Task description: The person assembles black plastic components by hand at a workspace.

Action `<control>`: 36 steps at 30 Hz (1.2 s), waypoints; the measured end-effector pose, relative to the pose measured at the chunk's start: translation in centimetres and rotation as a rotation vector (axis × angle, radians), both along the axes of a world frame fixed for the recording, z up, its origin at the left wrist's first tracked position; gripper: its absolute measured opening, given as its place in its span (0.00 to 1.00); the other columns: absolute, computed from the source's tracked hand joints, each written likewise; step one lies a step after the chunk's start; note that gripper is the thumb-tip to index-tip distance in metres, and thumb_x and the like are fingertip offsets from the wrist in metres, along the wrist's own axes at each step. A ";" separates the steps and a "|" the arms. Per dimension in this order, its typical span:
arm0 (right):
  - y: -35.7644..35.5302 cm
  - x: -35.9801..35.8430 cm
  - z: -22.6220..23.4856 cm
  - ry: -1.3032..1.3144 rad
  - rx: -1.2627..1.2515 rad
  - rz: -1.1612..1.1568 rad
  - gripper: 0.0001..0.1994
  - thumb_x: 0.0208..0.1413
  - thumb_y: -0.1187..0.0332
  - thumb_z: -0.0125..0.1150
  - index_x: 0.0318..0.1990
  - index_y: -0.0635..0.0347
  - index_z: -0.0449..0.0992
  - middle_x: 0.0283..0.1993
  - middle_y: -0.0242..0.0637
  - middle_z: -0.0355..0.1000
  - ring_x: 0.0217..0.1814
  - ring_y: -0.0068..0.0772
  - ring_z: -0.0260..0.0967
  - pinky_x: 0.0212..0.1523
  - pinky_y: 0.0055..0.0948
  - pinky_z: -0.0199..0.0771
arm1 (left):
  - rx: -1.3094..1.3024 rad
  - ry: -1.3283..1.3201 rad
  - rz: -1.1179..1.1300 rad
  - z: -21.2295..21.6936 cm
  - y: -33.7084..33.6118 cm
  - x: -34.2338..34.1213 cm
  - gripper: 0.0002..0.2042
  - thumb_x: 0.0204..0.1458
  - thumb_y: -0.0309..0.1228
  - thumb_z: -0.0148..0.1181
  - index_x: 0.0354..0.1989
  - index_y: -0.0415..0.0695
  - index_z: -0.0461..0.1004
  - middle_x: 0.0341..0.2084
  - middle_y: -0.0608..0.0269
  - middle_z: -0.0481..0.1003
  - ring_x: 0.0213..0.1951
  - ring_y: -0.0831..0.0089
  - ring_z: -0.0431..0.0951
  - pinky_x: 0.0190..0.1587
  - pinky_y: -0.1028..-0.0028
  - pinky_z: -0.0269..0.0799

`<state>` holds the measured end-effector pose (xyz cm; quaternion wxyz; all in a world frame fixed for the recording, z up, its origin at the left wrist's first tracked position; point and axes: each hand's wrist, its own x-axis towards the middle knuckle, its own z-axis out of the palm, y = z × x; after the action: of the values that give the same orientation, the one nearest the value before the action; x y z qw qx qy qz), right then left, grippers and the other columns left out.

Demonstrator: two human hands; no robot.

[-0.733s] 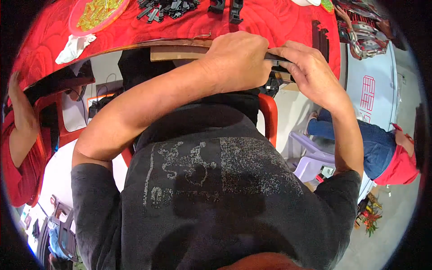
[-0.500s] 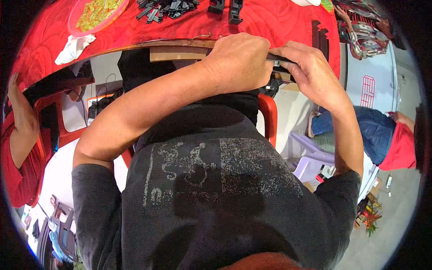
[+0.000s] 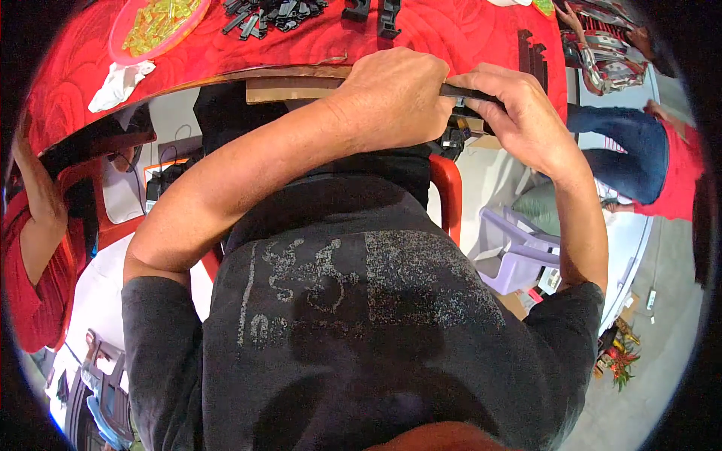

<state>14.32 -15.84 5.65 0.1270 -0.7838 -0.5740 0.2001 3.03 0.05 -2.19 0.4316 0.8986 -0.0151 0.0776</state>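
In the head view, grips a slim black strip [image 3: 472, 93] just past one o'clock, off the near edge of the red-covered surface [image 3: 474, 30]. Clamps one end in the closed left hand [image 3: 398, 98] at about half past twelve, back of the fist uppermost; pinches the other end between thumb and fingers of the right hand [image 3: 520, 109], just short of two o'clock. Cannot tell how the left fingertips sit, being hidden beneath the fist. Compared with half a second ago, shows a little more of the strip bare between the two grips, and seemingly a wider gap between right thumb and forefinger. Suggests a small shift of grip rather than a release, so most likely means handling of the strip under way. Also shows nearly everything nudged slightly toward nine o'clock, probably from a slight head turn. Beyond the hands, carries on the surface a pair of black brackets [image 3: 389, 19] at twelve, a heap of black clips [image 3: 274, 16] past eleven, a pink bowl [image 3: 116, 46] of clear yellow pieces [image 3: 154, 26] between ten and eleven, a crumpled white cloth [image 3: 120, 85] at ten, and dark notched strips [image 3: 530, 60] halfway from one to two. Toward half past two, finds a co-worker in red shirt and jeans [image 3: 639, 143] higher in view than a moment earlier.
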 end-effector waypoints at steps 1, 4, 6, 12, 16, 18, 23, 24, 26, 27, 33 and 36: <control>0.0 0.0 0.0 0.027 -0.006 -0.001 0.13 0.51 0.80 0.59 0.45 0.67 0.78 0.39 0.51 0.75 0.45 0.56 0.73 0.45 0.44 0.73 | 0.001 0.000 -0.001 0.0 0.1 -0.1 0.11 0.52 0.35 0.59 0.28 0.38 0.76 0.23 0.42 0.76 0.33 0.42 0.78 0.37 0.50 0.71; -0.3 0.0 -0.2 0.061 -0.019 -0.025 0.13 0.52 0.79 0.59 0.46 0.66 0.78 0.39 0.51 0.75 0.45 0.56 0.74 0.45 0.43 0.73 | -0.043 0.001 -0.048 -0.1 0.4 -0.2 0.11 0.53 0.35 0.58 0.28 0.37 0.75 0.24 0.42 0.75 0.33 0.42 0.77 0.36 0.50 0.70; -0.3 0.0 -0.2 0.063 -0.015 -0.022 0.13 0.52 0.79 0.59 0.46 0.66 0.78 0.39 0.51 0.75 0.45 0.56 0.74 0.45 0.43 0.73 | -0.060 -0.003 -0.102 -0.1 0.8 -0.2 0.10 0.54 0.34 0.58 0.33 0.37 0.74 0.24 0.41 0.74 0.33 0.42 0.77 0.36 0.51 0.69; -0.5 0.4 -0.2 0.048 -0.071 -0.045 0.13 0.52 0.78 0.60 0.46 0.67 0.78 0.39 0.52 0.75 0.45 0.56 0.74 0.45 0.43 0.73 | -0.222 -0.268 -0.163 -0.7 1.0 -0.7 0.10 0.51 0.27 0.62 0.42 0.40 0.73 0.38 0.45 0.76 0.41 0.44 0.78 0.41 0.54 0.74; -0.6 0.5 -0.1 0.096 -0.041 -0.050 0.13 0.53 0.77 0.59 0.47 0.68 0.77 0.40 0.53 0.76 0.47 0.56 0.75 0.47 0.43 0.73 | -0.089 -0.353 -0.230 -0.2 1.2 -1.7 0.13 0.50 0.26 0.64 0.44 0.41 0.74 0.48 0.47 0.74 0.46 0.47 0.78 0.46 0.57 0.76; -0.5 0.2 0.0 0.107 -0.054 -0.078 0.13 0.54 0.77 0.58 0.47 0.68 0.77 0.41 0.53 0.76 0.47 0.55 0.75 0.48 0.42 0.74 | 0.039 -0.384 -0.226 -0.9 1.0 -1.9 0.15 0.49 0.26 0.64 0.47 0.42 0.75 0.53 0.47 0.72 0.47 0.50 0.79 0.48 0.59 0.77; -0.5 0.2 -0.1 0.146 -0.043 -0.103 0.13 0.54 0.77 0.58 0.47 0.67 0.78 0.40 0.53 0.77 0.46 0.53 0.76 0.47 0.41 0.74 | 0.178 -0.453 -0.188 -1.8 0.6 -2.0 0.16 0.51 0.25 0.59 0.49 0.41 0.76 0.52 0.46 0.73 0.50 0.51 0.78 0.51 0.61 0.76; -0.6 0.2 -0.1 0.168 -0.043 -0.105 0.13 0.54 0.77 0.59 0.47 0.68 0.78 0.40 0.53 0.77 0.46 0.52 0.77 0.46 0.40 0.74 | 0.214 -0.417 -0.191 -1.7 0.5 -2.1 0.15 0.51 0.25 0.58 0.49 0.40 0.77 0.53 0.46 0.73 0.51 0.50 0.77 0.52 0.61 0.75; -0.6 0.3 -0.1 0.190 -0.042 -0.107 0.13 0.54 0.77 0.59 0.47 0.68 0.78 0.40 0.53 0.77 0.46 0.52 0.77 0.46 0.40 0.74 | 0.210 -0.427 -0.193 -1.6 0.5 -2.1 0.15 0.51 0.25 0.57 0.49 0.39 0.77 0.52 0.46 0.73 0.51 0.51 0.77 0.52 0.61 0.75; -0.5 0.2 0.0 0.202 -0.062 -0.114 0.13 0.54 0.78 0.59 0.47 0.68 0.77 0.40 0.53 0.77 0.46 0.51 0.77 0.45 0.39 0.74 | 0.206 -0.437 -0.195 -1.6 0.5 -2.1 0.15 0.51 0.25 0.56 0.48 0.39 0.77 0.52 0.46 0.73 0.52 0.51 0.77 0.53 0.61 0.74; -0.5 -0.2 0.4 0.225 -0.109 -0.106 0.14 0.54 0.78 0.59 0.48 0.68 0.77 0.41 0.53 0.77 0.46 0.50 0.77 0.45 0.38 0.74 | 0.143 -0.444 -0.229 -1.7 0.7 -2.5 0.15 0.50 0.24 0.56 0.47 0.39 0.78 0.50 0.47 0.73 0.51 0.51 0.76 0.52 0.61 0.74; -0.3 -0.4 0.5 0.210 -0.101 -0.098 0.13 0.54 0.78 0.59 0.48 0.68 0.78 0.40 0.54 0.77 0.45 0.50 0.77 0.45 0.38 0.75 | 0.097 -0.434 -0.247 -1.8 0.8 -2.4 0.14 0.51 0.24 0.57 0.47 0.40 0.78 0.50 0.47 0.73 0.52 0.51 0.76 0.52 0.61 0.74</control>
<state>13.88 -16.18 6.10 0.1564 -0.7910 -0.5077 0.3035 0.67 0.82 -3.94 0.3807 0.8720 -0.2210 0.2144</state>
